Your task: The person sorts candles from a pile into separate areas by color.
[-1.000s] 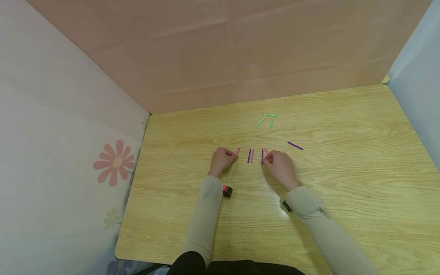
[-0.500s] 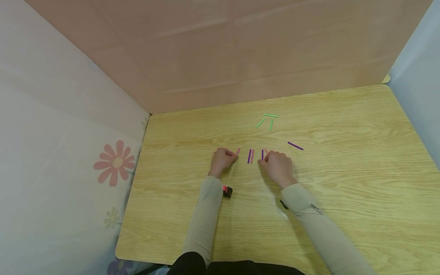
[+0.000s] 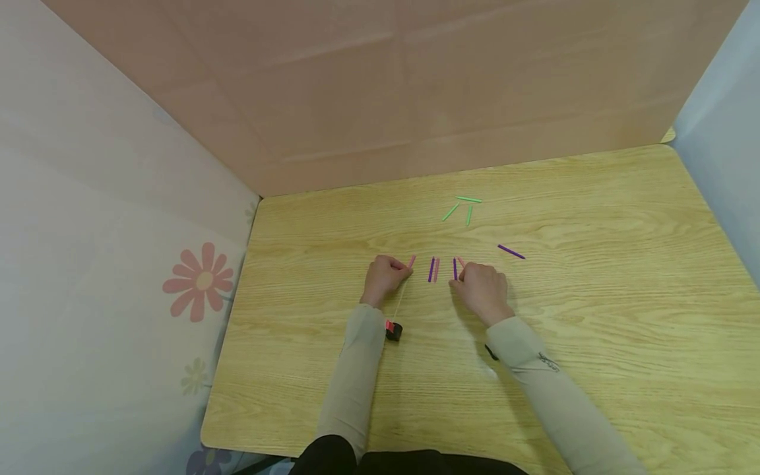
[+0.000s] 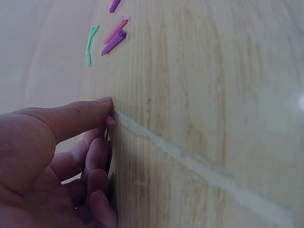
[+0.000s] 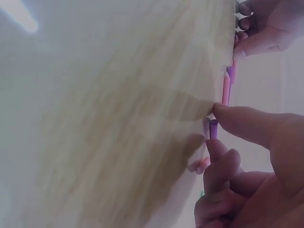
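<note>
My left hand (image 3: 382,278) pinches a pink crayon (image 3: 412,261) upright on the table; in the left wrist view the thumb covers most of it. My right hand (image 3: 483,290) has thumb and forefinger on either side of a purple crayon (image 5: 213,129) by its near end. Another pink crayon (image 3: 461,262) slants beside it, partly hidden by the hand. Between the hands, a purple crayon (image 3: 431,270) and a pink crayon (image 3: 437,270) lie side by side, pointing away from me.
Several green crayons lie farther back, one (image 3: 468,198) crosswise. A loose purple crayon (image 3: 511,251) rests to the right. A thin pale strip (image 4: 175,154) runs from the left fingertips to a black wrist camera (image 3: 394,331). A pink-brown curtain (image 3: 404,99) stands behind the wooden table (image 3: 594,264).
My right hand has shifted slightly left and its fingertips have moved to the near end of the purple crayon, which has turned a little. The left hand has stayed still.
</note>
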{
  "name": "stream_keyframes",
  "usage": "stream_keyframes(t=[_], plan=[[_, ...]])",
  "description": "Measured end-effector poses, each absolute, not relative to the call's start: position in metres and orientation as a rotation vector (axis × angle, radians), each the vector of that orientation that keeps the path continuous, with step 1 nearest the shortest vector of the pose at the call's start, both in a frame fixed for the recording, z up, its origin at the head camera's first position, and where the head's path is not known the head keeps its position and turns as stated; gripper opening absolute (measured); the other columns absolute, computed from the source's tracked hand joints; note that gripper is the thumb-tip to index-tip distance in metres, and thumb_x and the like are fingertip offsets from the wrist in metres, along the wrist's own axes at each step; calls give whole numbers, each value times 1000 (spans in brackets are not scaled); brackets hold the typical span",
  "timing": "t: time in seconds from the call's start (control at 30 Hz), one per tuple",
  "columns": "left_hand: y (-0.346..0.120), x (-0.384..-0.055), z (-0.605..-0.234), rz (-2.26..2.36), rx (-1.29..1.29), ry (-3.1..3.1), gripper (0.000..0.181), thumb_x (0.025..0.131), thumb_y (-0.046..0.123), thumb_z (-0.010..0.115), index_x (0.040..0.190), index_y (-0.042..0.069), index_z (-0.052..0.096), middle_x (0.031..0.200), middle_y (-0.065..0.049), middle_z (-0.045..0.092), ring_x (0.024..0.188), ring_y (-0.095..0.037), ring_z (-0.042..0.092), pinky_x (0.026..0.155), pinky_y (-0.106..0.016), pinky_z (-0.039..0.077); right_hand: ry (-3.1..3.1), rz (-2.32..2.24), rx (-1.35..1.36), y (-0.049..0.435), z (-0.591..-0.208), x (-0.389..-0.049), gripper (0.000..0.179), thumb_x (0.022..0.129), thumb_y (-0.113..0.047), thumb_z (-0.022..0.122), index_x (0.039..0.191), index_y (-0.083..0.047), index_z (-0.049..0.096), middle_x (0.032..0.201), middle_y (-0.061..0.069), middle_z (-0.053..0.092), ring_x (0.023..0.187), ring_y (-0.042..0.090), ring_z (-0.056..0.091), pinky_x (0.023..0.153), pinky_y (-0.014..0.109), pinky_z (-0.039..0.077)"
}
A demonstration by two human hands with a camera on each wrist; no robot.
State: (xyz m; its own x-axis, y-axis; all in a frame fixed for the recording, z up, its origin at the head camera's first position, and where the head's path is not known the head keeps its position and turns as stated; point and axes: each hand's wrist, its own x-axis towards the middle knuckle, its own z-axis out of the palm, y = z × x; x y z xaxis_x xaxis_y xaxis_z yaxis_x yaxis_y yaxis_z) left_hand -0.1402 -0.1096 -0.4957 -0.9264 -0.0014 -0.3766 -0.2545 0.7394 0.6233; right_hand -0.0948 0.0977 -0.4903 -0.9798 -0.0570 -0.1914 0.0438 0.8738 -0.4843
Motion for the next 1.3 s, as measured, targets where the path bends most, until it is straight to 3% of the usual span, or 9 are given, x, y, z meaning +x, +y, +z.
stream_keyframes(t=[0.13, 0.33, 0.53, 0.83, 1.3], plan=[[-109, -140, -496, 998, -204, 2589, 23, 87, 29, 71, 92, 8, 75, 93, -7, 73, 76, -17, 59, 68, -30, 48, 2819, -761, 3, 100, -489, -95, 41, 89, -24, 62, 50, -15, 51, 49, -2, 45, 48, 15, 40, 44, 29, 29], [-109, -141, -496, 1000, -203, 2593, 23, 87, 29, 71, 92, 7, 75, 91, -7, 73, 74, -16, 58, 65, -27, 46, 2779, -799, 49, 102, -485, -94, 21, 89, -20, 59, 76, -8, 71, 64, 4, 60, 54, 17, 48, 46, 30, 37], [-109, -141, -497, 1001, -201, 2596, 23, 87, 29, 72, 92, 7, 75, 91, -7, 73, 72, -15, 57, 64, -26, 45, 2728, -830, 104, 102, -486, -93, 21, 86, -21, 56, 83, -8, 73, 72, 7, 63, 57, 18, 47, 48, 32, 38], [-110, -140, -496, 1012, -208, 2584, 22, 87, 29, 71, 92, 7, 75, 92, -7, 73, 75, -16, 59, 66, -27, 46, 2771, -841, 122, 108, -490, -95, 23, 81, -30, 56, 76, -13, 69, 77, 8, 66, 62, 22, 54, 52, 35, 42], [-109, -140, -497, 1015, -205, 2586, 22, 87, 29, 72, 92, 8, 75, 92, -6, 73, 75, -16, 59, 67, -28, 47, 2761, -934, 151, 116, -486, -95, 27, 82, -35, 57, 87, -12, 70, 89, 10, 72, 75, 27, 64, 58, 37, 46]])
